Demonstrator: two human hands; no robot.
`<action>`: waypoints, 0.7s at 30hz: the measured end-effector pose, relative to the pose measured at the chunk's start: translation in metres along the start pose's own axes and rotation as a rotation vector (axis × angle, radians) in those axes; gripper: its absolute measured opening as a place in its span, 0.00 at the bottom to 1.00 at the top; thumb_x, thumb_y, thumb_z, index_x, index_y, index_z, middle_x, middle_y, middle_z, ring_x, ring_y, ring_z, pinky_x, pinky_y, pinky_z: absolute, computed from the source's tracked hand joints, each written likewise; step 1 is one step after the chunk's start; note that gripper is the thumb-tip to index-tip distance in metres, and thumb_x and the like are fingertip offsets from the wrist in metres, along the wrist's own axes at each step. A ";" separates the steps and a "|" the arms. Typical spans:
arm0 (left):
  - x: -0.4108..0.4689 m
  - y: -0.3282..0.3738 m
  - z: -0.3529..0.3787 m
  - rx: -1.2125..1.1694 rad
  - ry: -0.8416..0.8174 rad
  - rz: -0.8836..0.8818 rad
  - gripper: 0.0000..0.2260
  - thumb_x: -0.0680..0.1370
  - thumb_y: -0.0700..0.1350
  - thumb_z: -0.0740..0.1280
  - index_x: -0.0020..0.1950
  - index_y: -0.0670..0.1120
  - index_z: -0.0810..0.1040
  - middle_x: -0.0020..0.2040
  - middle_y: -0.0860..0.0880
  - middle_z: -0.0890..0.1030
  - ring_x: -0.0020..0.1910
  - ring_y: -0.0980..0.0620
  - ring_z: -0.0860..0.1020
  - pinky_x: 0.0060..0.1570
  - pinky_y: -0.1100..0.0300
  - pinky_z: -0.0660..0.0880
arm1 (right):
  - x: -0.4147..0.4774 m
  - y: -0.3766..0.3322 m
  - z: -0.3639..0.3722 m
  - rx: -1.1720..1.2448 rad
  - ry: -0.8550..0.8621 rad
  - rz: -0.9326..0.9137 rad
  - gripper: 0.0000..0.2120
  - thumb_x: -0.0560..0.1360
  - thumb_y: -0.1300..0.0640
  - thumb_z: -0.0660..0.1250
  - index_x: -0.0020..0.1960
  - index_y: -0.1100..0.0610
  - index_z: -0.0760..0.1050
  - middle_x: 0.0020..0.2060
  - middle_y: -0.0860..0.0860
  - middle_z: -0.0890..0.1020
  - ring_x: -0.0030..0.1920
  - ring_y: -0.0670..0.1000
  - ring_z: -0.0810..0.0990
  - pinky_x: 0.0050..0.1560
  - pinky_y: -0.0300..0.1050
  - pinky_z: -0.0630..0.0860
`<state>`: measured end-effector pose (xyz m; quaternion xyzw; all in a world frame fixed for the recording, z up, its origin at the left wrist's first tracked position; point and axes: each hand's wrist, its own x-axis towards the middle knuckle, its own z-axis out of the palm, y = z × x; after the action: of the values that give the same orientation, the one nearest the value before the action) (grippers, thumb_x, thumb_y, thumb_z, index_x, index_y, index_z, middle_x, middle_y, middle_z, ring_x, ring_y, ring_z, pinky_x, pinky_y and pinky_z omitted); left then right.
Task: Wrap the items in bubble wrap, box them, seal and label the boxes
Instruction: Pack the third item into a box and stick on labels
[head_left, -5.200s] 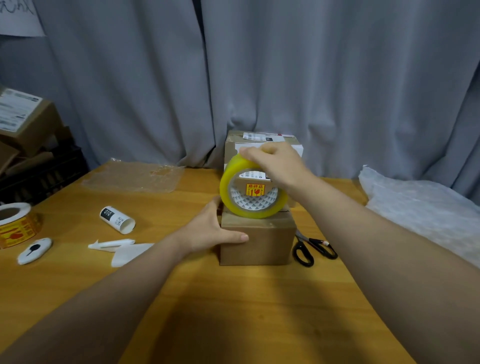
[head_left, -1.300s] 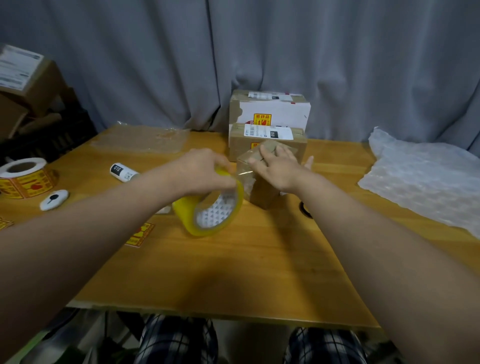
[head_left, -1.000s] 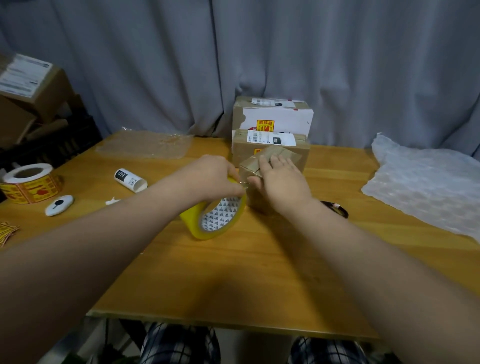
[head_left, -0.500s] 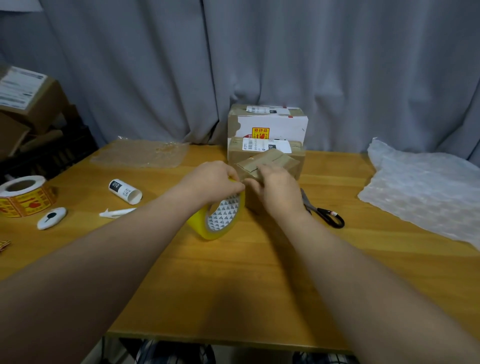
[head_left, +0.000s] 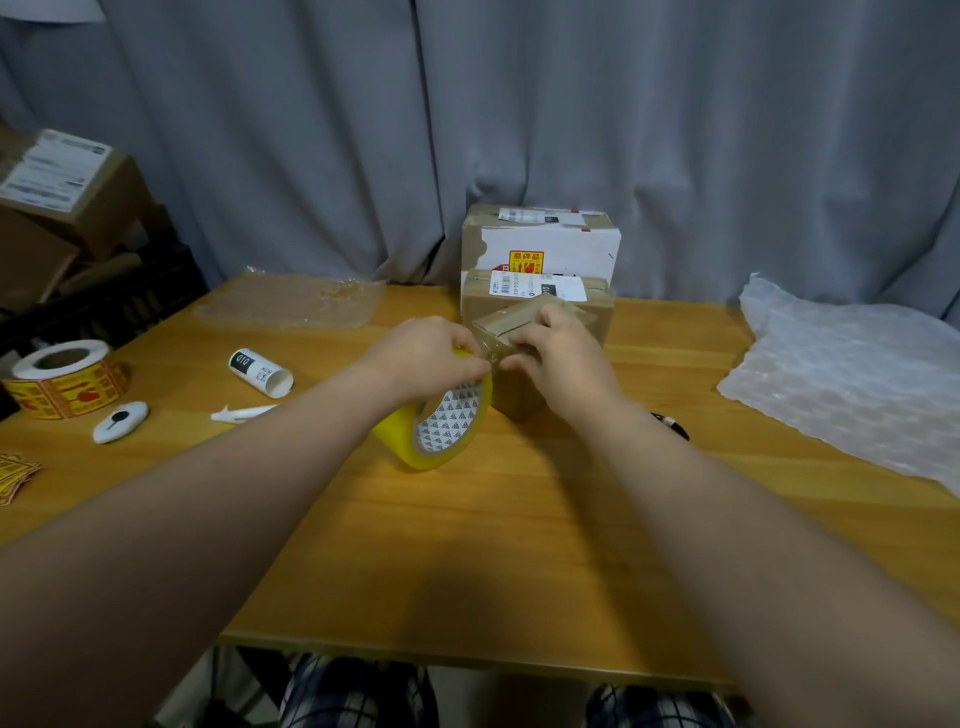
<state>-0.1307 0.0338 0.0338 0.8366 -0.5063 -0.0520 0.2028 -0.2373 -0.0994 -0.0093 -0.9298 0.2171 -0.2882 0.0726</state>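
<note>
Hands (head_left: 423, 358) (head_left: 563, 358) gripping tape roll (head_left: 400, 439), box (head_left: 514, 400)

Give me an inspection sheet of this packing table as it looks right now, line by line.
Surface: wooden table.
Job's things: small box at centre, clear tape on its top; yellow tape roll on its left; two labelled boxes behind it; bubble wrap at right; sticker roll at far left.
Clutter: white tube, white oval tool, paper scrap, loose stickers, scissors mostly hidden by the right arm, second bubble sheet at back left.
Hands: left hand grips the tape roll; right hand holds the small box's top.
Cables: nothing seen.
Surroundings: grey curtain behind; cardboard boxes at left.
</note>
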 end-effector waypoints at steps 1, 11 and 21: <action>0.000 0.000 0.000 -0.005 -0.002 -0.006 0.13 0.75 0.55 0.66 0.57 0.52 0.80 0.47 0.51 0.76 0.46 0.52 0.73 0.43 0.59 0.72 | -0.002 0.000 -0.001 0.031 0.028 -0.005 0.12 0.73 0.53 0.71 0.51 0.60 0.79 0.47 0.51 0.72 0.50 0.51 0.71 0.51 0.44 0.70; 0.005 0.001 0.001 -0.040 -0.038 -0.025 0.13 0.76 0.55 0.66 0.54 0.50 0.80 0.49 0.50 0.78 0.47 0.51 0.74 0.44 0.59 0.72 | -0.046 0.064 -0.019 -0.351 -0.328 0.663 0.12 0.77 0.58 0.62 0.60 0.58 0.70 0.58 0.58 0.72 0.60 0.58 0.71 0.54 0.49 0.71; 0.004 -0.002 -0.004 -0.104 -0.089 -0.006 0.12 0.75 0.54 0.68 0.54 0.49 0.80 0.49 0.50 0.77 0.50 0.51 0.74 0.45 0.59 0.69 | -0.046 0.062 -0.045 0.179 -0.347 0.856 0.15 0.76 0.65 0.62 0.61 0.56 0.72 0.43 0.57 0.79 0.41 0.57 0.81 0.47 0.51 0.80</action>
<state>-0.1256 0.0324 0.0370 0.8234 -0.5087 -0.1159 0.2234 -0.3190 -0.1347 -0.0111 -0.7811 0.5400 -0.0904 0.3001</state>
